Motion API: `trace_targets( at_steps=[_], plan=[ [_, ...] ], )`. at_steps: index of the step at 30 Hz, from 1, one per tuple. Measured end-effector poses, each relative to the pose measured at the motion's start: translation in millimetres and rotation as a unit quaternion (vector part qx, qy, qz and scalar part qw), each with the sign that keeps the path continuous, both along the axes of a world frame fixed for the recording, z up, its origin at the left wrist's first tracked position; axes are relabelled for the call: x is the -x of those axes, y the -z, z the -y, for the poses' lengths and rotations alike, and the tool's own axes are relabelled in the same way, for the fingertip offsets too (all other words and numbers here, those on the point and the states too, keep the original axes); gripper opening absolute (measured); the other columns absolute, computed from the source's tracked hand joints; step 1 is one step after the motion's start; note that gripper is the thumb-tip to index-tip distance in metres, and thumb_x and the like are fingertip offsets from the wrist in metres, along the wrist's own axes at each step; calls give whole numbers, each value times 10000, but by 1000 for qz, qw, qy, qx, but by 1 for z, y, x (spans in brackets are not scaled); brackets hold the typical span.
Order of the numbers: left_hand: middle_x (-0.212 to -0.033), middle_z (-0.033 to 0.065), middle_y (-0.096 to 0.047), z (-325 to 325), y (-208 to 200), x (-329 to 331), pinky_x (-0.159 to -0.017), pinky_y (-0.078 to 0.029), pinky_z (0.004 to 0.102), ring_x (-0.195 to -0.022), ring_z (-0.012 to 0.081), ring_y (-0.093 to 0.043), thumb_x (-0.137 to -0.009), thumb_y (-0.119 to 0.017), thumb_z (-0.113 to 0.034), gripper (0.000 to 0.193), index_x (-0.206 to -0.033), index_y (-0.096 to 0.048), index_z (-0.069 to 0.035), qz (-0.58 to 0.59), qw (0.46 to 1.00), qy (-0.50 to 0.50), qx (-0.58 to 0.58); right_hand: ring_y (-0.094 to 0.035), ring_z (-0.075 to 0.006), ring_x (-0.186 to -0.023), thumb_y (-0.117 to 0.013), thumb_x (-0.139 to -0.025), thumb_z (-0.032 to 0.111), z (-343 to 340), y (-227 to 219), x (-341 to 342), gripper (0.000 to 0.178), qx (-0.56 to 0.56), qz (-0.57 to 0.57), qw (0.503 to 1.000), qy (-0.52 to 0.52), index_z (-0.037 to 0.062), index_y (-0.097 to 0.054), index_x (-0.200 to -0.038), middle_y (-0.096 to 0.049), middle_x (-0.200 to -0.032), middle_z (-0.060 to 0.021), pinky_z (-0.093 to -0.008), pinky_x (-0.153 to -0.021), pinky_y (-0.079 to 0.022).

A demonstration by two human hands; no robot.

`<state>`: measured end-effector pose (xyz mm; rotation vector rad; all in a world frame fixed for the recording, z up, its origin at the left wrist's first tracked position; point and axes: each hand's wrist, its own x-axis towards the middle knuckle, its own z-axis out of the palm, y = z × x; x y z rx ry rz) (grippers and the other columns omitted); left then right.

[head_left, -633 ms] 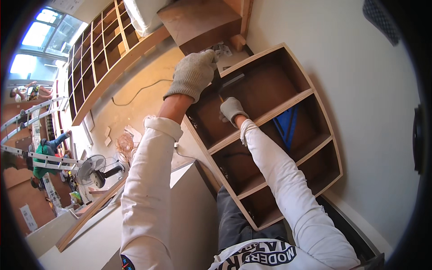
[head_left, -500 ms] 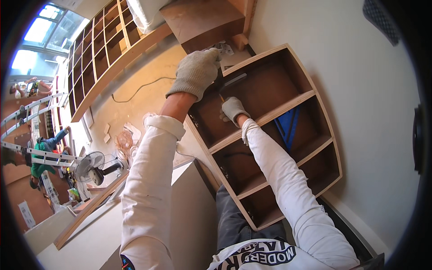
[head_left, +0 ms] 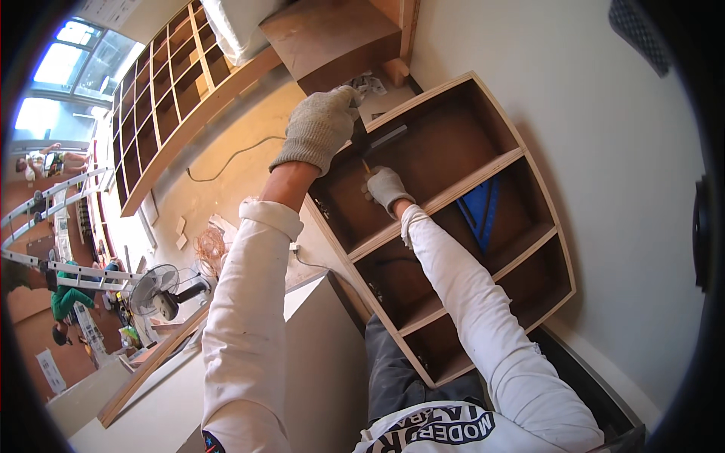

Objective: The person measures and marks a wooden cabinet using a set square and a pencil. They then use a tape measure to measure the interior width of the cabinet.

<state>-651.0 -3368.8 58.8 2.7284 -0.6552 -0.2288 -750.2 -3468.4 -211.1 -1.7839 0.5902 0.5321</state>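
A brown cabinet (head_left: 483, 164) with pale plywood edges and three open compartments lies tilted in front of me. At its far left corner, my left hand (head_left: 321, 124) in a grey knit glove is closed; what its fingers hold is hidden. A dark piece (head_left: 359, 137) shows just beneath that hand, and a thin silver strip (head_left: 390, 137) lies beside it in the far compartment. My right hand (head_left: 387, 186), also gloved, is closed round a thin yellow pencil (head_left: 365, 164) inside the same compartment. The pencil's end points toward the dark piece.
A blue triangular set square (head_left: 479, 211) rests in the middle compartment. A brown box (head_left: 332, 41) stands beyond the cabinet, a white wall (head_left: 604, 151) on the right. To the left are a gridded shelf frame (head_left: 162, 98), a cable (head_left: 234, 155), a fan (head_left: 162, 291), a ladder (head_left: 60, 192) and other people.
My view has shifted slightly. Both hands keep nearly the same places at the cabinet, the right one a little farther left. A person in green in the background has changed posture.
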Motion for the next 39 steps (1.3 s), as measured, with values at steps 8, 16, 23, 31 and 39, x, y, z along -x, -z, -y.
trace_targets(
  at_steps=[8,16,23,31,39],
  plan=[
    [-951,139,-759,3,-1,1,-844,-555,455,-947,344,-723,-933,-682,-290,278,-1145,-704,-112,25,1000,13,-12,-640,-169,-571,-553,-1033,176,3,-41,-1,180,-89,-65,993,45,52,-630,-1138,-721,-801,-82,-309,-473,-470],
    [-913,130,-750,0,1,3,-840,-546,469,-931,346,-717,-935,-676,-315,271,-1141,-703,-139,35,999,7,-16,-695,-223,-594,-554,-965,143,1,-37,-7,181,-127,-67,986,82,25,-680,-1022,-748,-800,-128,-378,-519,-521],
    [-901,129,-748,2,1,1,-839,-547,470,-924,347,-715,-937,-673,-319,276,-1150,-699,-145,32,999,11,-15,-622,-173,-536,-510,-1041,178,2,-37,-17,167,-116,-96,987,58,49,-597,-1100,-688,-762,-77,-315,-428,-443],
    [-899,130,-744,7,0,2,-846,-547,475,-933,360,-710,-933,-674,-315,266,-1137,-699,-146,37,999,15,-17,-706,-200,-595,-580,-979,166,-1,-38,-16,200,-68,-47,991,109,10,-689,-919,-732,-729,-104,-346,-503,-521],
    [-939,153,-748,4,1,2,-845,-552,480,-955,368,-711,-925,-674,-305,260,-1135,-704,-155,33,999,7,-7,-657,-153,-551,-563,-1021,166,-1,-113,-4,182,-154,-1,980,128,12,-659,-1041,-714,-750,-55,-292,-502,-524]
  ],
)
